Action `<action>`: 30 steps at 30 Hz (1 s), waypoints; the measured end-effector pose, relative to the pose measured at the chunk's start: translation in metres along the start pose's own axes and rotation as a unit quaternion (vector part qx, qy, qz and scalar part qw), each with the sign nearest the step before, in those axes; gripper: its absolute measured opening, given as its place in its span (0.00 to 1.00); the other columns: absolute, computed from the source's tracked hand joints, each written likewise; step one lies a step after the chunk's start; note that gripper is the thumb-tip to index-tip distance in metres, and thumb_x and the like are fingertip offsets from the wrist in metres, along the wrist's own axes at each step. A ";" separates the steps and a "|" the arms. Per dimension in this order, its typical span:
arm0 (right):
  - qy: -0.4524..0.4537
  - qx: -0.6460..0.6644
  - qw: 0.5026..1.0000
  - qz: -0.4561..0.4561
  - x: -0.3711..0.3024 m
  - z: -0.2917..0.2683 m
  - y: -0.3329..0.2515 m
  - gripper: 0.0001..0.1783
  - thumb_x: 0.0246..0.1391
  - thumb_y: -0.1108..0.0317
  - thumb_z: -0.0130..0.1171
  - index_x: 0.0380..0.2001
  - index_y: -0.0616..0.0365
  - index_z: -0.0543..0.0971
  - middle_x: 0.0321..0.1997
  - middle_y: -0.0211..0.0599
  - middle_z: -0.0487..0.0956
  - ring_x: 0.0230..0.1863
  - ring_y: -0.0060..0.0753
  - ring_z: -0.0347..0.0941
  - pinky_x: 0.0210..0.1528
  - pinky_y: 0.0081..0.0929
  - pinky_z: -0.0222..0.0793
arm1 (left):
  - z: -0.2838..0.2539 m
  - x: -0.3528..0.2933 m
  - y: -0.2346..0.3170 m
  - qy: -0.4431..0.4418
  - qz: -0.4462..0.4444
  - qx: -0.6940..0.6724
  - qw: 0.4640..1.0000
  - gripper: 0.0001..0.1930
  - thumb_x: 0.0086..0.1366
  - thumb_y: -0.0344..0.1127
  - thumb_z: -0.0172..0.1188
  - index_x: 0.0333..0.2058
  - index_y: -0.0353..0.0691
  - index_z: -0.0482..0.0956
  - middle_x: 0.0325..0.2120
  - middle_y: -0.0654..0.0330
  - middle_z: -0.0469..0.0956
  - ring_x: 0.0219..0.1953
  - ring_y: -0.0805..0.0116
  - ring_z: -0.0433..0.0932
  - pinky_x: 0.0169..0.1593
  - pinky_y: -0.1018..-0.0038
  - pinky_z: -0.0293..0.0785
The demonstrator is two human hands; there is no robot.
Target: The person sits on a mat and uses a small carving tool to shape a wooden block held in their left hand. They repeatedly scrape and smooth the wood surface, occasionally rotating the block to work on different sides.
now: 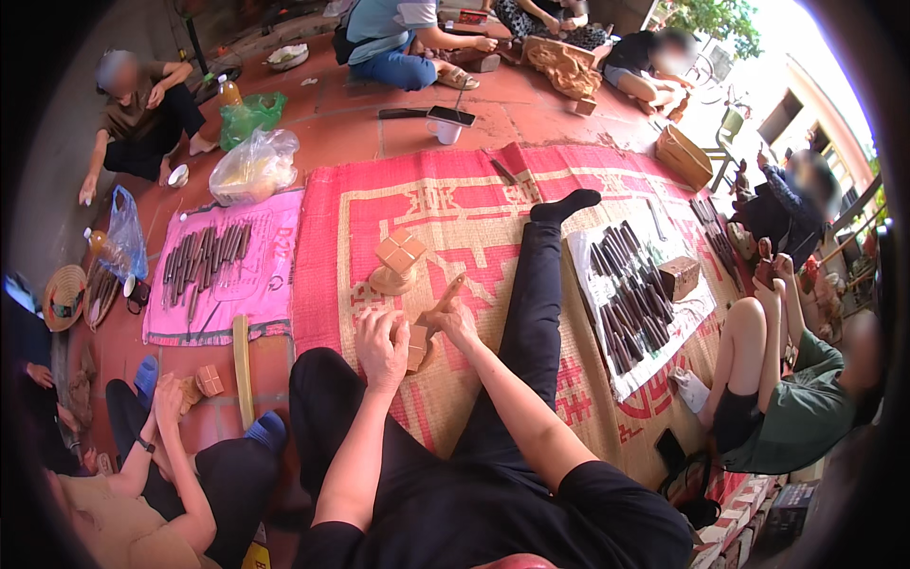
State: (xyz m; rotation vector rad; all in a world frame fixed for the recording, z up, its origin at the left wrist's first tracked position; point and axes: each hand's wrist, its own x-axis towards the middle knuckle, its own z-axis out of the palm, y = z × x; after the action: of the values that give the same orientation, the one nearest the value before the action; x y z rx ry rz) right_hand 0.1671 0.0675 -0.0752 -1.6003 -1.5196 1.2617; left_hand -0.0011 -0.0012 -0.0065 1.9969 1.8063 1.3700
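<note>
The head view shows a wooden block (417, 348) low in front of the person, its boxy form already cut. The left hand (382, 347) steadies it, fingers curled; the right hand (455, 323) is wrapped around a tool (448, 293). Work seems unfinished; how much remains is unclear. Beyond, a second block (401, 250) stands on the mat (320, 228), lines crossing it.

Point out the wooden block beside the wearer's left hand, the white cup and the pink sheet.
Wooden block (416, 348): head view, on its visible side.
White cup (444, 134): head view, on its outer wall.
Pink sheet (254, 296): head view, on a bare patch.
</note>
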 end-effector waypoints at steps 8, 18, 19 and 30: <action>-0.052 0.110 0.992 0.024 -0.012 0.011 -0.005 0.15 0.52 0.64 0.62 0.37 0.66 0.82 0.33 0.37 0.83 0.34 0.26 0.80 0.38 0.28 0.75 | -0.004 0.002 0.005 -0.005 -0.004 0.006 1.000 0.09 0.59 0.33 0.61 0.38 0.37 0.79 0.36 0.52 0.75 0.48 0.50 0.71 0.62 0.54 0.63; -0.030 0.043 0.998 0.037 -0.021 0.012 -0.011 0.11 0.52 0.67 0.61 0.38 0.58 0.82 0.33 0.30 0.82 0.32 0.24 0.78 0.37 0.23 0.72 | -0.004 0.000 0.002 -0.026 -0.010 0.007 1.000 0.10 0.62 0.34 0.59 0.39 0.36 0.79 0.39 0.52 0.75 0.52 0.47 0.70 0.61 0.54 0.64; -0.009 0.043 0.998 0.036 -0.014 0.013 0.001 0.11 0.52 0.66 0.61 0.38 0.58 0.82 0.33 0.31 0.82 0.32 0.26 0.78 0.37 0.25 0.72 | -0.004 0.000 0.005 -0.033 -0.022 0.006 0.999 0.10 0.62 0.34 0.59 0.39 0.36 0.79 0.39 0.52 0.76 0.52 0.47 0.70 0.61 0.54 0.63; -0.032 0.058 0.997 0.033 -0.003 0.006 0.014 0.17 0.44 0.60 0.67 0.34 0.62 0.82 0.25 0.43 0.83 0.32 0.33 0.82 0.36 0.30 0.76 | -0.001 0.000 0.000 -0.025 0.004 0.035 0.999 0.08 0.64 0.34 0.57 0.38 0.37 0.79 0.38 0.55 0.78 0.50 0.51 0.71 0.61 0.56 0.64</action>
State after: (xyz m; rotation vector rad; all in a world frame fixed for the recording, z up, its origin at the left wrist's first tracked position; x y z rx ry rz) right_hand 0.1673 0.0607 -0.0889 -1.5607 -1.4138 1.4232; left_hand -0.0019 -0.0017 -0.0066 2.0562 1.8514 1.2649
